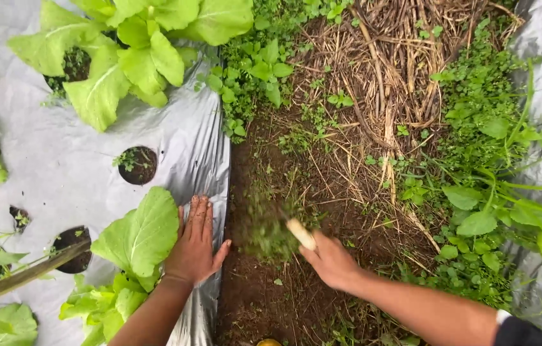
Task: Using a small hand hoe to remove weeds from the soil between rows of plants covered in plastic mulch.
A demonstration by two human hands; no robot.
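Closed around a pale wooden tool handle [301,234], the right hand [331,261] is seen over the strip of dark soil [271,295] that runs beside the silver plastic sheet [59,166]. Only the round, light-coloured end of the handle is shown above the fist; the working end is lost in a blurred clump of uprooted weeds [267,230] just toward the sheet from the hand, so its shape cannot be told. The clump is made of fine green stems mixed with brown earth. The left hand [194,243] is laid flat and open, fingers together, on the sheet's crinkled edge, touching it, with soil on the fingertips. A broad, veined leafy green plant [143,234] is found on the sheet just beside that hand. The sheet is glossy and wrinkled, cut with round planting holes [137,164]. Away from the sheet, past the soil strip, dry straw [399,57] and low green weeds [482,122] are spread.
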